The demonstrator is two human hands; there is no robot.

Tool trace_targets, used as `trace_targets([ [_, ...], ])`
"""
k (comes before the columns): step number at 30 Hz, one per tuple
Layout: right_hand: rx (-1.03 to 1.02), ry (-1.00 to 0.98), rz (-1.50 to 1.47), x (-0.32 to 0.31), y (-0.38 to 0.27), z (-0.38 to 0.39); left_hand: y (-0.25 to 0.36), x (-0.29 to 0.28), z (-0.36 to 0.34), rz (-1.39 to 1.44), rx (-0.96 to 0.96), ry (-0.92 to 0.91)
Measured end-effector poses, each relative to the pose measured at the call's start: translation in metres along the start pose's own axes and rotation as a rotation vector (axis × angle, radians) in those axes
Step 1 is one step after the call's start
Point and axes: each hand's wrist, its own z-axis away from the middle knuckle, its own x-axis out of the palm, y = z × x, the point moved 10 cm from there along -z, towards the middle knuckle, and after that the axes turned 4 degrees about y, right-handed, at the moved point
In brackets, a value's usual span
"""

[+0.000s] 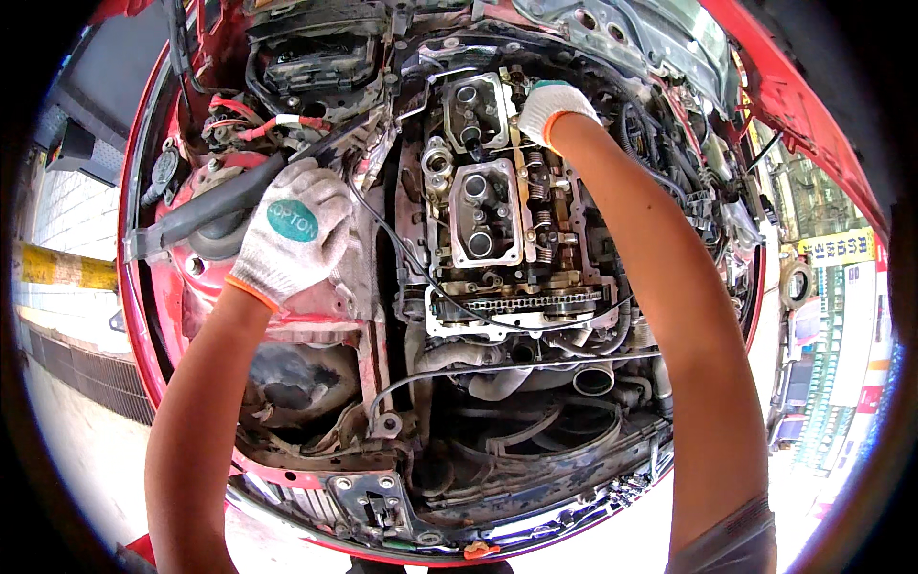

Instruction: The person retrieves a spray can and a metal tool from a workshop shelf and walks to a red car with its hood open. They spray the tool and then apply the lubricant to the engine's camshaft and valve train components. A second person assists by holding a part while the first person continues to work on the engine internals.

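Note:
My left hand [295,220], in a white knit glove, is curled at the left of the engine, over the red inner body beside a black bar [191,215] and a thin black cable [382,225]; whatever its fingers hold is hidden. My right hand [559,117], also gloved, reaches to the upper right of the open cylinder head [488,210], next to the valve springs [538,187]; its fingertips are out of sight. The head carries two pale plates with round bores and, at its front, a timing chain [531,303].
The red car's raised hood [813,124] runs along the upper right. Hoses, a metal pipe opening [593,381] and the front crossmember [373,497] lie below the engine. A yellow-painted bar [67,268] and a floor grating [81,373] show at the far left.

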Motion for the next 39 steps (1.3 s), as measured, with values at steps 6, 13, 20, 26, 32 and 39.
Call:
trace_targets([
  [6,0.011,-0.012,-0.127,0.001,0.004,-0.006,0.001,-0.001,0.0,0.012,0.005,0.01],
  [13,-0.493,0.041,0.03,0.014,-0.009,0.012,0.003,0.002,-0.003,-0.002,-0.009,-0.009],
  [20,-0.3,0.009,-0.428,0.034,0.009,-0.015,-0.001,-0.004,0.004,-0.038,0.006,-0.011],
  [26,-0.277,-0.042,-0.184,0.099,0.034,-0.069,0.003,0.004,-0.002,-0.026,0.033,0.026],
  [32,-0.249,-0.058,-0.109,0.094,0.025,-0.063,0.0,0.003,0.002,-0.038,0.02,0.003],
  [39,-0.244,0.145,-0.438,0.053,0.016,-0.042,-0.001,0.002,0.004,-0.038,0.008,-0.019],
])
